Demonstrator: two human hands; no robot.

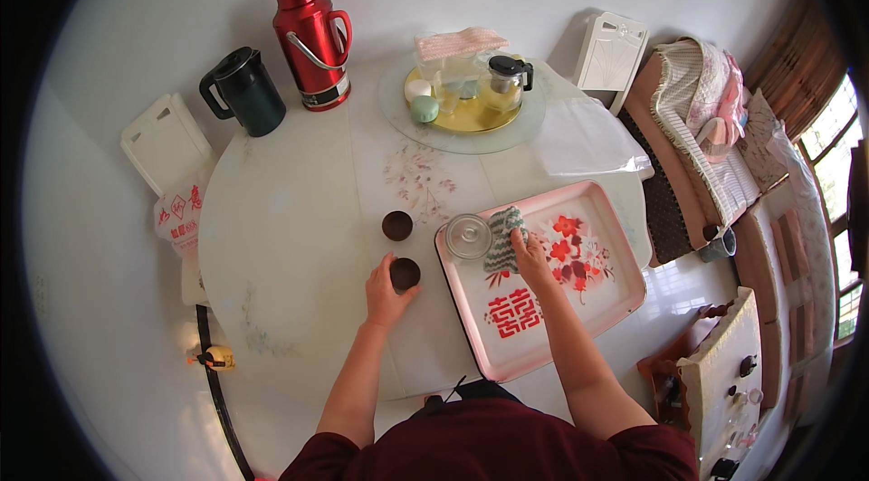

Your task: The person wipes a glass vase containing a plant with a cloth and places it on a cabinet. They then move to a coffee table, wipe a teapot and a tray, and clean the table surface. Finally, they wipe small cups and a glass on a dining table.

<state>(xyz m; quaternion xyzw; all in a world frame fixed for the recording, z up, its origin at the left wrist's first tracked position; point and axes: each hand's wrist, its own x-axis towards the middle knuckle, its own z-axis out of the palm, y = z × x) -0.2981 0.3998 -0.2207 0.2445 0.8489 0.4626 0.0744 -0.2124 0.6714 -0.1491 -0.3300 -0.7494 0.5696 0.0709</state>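
Observation:
My left hand (389, 296) has its thumb and fingers around a small dark brown cup (405, 274) on the table. A second dark cup (397, 226) stands just beyond it. My right hand (533, 257) grips a green and white zigzag-patterned cloth (504, 239) over a pink-rimmed enamel tray (628, 277) with red flowers. Beside the cloth, a round clear glass lid or dish (468, 236) lies in the tray's far left corner.
At the back stand a red thermos flask (309, 40), a dark green jug (248, 94), and a gold tray (468, 125) with a glass teapot (504, 84) on a round glass turntable (400, 131). Clear plastic sheeting (590, 138) lies at the right. White folding chairs (611, 50) flank the table.

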